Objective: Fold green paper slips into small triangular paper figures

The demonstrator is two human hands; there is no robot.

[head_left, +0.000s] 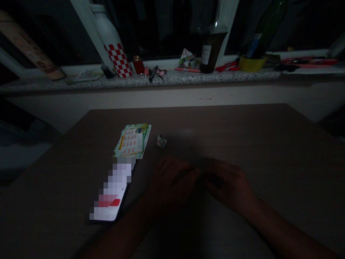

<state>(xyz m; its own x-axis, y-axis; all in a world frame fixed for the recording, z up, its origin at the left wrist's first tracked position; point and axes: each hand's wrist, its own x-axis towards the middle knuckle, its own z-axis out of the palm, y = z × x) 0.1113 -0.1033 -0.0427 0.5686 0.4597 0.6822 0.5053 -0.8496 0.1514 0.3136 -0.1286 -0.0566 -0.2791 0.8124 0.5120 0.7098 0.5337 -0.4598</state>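
Observation:
Both of my hands meet low over the dark tabletop, in deep shadow. My left hand (174,181) is closed, thumb and fingers pinched together at its right side. Facing it, my right hand (229,183) is closed too, its fingertips almost touching the left ones. Whatever small thing lies between the fingertips is too dark to name. Just beyond my left hand sits a small folded paper piece (161,141). To the left lies a stack of printed paper sheets (131,142), and nearer to me a lit phone (114,192) with a blurred screen.
The wooden table (242,126) ends at a wall below a granite windowsill (172,78). On the sill stand a checkered white bottle (115,50), a small red jar (138,65), a dark pouch (211,52), a yellow tape roll (252,64) and a green bottle (269,28).

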